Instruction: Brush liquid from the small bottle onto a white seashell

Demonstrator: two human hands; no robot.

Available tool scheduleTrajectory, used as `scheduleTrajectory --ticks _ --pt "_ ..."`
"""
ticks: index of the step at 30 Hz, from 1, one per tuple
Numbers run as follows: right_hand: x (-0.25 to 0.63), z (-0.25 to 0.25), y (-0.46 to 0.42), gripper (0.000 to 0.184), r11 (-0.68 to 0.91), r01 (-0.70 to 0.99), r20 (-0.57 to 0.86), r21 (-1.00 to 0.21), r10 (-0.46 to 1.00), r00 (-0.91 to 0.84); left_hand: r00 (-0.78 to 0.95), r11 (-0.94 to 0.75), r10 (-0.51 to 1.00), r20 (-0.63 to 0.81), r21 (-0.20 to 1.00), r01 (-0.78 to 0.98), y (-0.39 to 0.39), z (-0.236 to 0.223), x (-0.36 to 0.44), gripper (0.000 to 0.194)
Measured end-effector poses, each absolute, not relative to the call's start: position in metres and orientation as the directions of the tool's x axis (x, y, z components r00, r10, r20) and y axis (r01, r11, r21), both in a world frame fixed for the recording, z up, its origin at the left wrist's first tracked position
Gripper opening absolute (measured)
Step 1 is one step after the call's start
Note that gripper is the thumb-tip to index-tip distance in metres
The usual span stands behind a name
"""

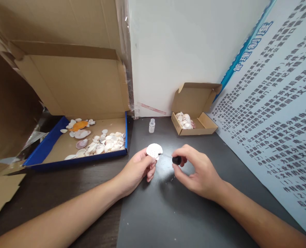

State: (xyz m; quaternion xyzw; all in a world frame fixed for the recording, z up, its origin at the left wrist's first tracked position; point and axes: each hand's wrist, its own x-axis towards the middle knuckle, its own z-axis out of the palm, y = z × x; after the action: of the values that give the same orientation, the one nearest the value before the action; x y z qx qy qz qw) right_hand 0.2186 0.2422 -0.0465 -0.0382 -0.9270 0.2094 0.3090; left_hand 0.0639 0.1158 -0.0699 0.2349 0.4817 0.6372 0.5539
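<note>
My left hand [140,167] pinches a flat, rounded white piece [153,150] with small dark specks, shell-like in shape, between thumb and fingers. A smaller pale bit shows at its lower right edge. Facing it, my right hand [195,172] grips a black bottle cap [176,160] by the fingertips. From the cap a thin, faint stem points left toward the white piece; whether its tip touches the piece I cannot tell. Behind both hands stands a small clear glass bottle [152,126] with a label, upright and without a cap.
At left lies a blue-edged cardboard box [126,136] with many loose shells [108,143] and an orange shell [78,126]. A smaller open box [206,124] at back right holds white shells [185,121]. A printed board [272,103] borders the dark table [148,220] at right.
</note>
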Motion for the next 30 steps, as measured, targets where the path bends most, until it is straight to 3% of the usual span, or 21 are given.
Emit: scheduleTrajectory --ticks 3,7,12,17,22,26,30 --pt "0.2189 -0.0467 0.2431 0.020 0.908 0.036 0.588 -0.416 0.299 -0.752 -0.276 0.081 0.931 -0.238 0.874 -0.479 0.1155 -0.0711 0.0641 0.009" --pt "0.2192 -0.0466 0.2427 0.022 0.892 -0.118 0.607 -0.436 0.195 -0.770 -0.267 0.087 0.933 -0.243 0.870 -0.486 0.1153 -0.0703 0.0648 0.009" --pt "0.2195 -0.0469 0.2413 0.019 0.924 -0.001 0.582 -0.383 0.241 -0.776 -0.265 0.090 0.933 -0.244 0.869 -0.486 0.1170 -0.0690 0.0636 0.009" --pt "0.2205 -0.0464 0.2408 0.023 0.905 -0.155 0.619 -0.397 0.140 -0.772 -0.263 0.085 0.935 -0.238 0.869 -0.487 0.1169 -0.0698 0.0640 0.009" --pt "0.2202 -0.0459 0.2428 0.020 0.925 -0.008 0.597 -0.379 0.238 -0.766 -0.265 0.087 0.935 -0.237 0.875 -0.476 0.1158 -0.0700 0.0641 0.010" --pt "0.2203 -0.0460 0.2431 0.022 0.901 -0.135 0.602 -0.412 0.158 -0.783 -0.255 0.085 0.939 -0.232 0.873 -0.480 0.1164 -0.0708 0.0635 0.010" --pt "0.2198 -0.0465 0.2436 0.021 0.921 -0.023 0.584 -0.388 0.226 -0.779 -0.258 0.085 0.938 -0.230 0.877 -0.474 0.1169 -0.0709 0.0633 0.010"
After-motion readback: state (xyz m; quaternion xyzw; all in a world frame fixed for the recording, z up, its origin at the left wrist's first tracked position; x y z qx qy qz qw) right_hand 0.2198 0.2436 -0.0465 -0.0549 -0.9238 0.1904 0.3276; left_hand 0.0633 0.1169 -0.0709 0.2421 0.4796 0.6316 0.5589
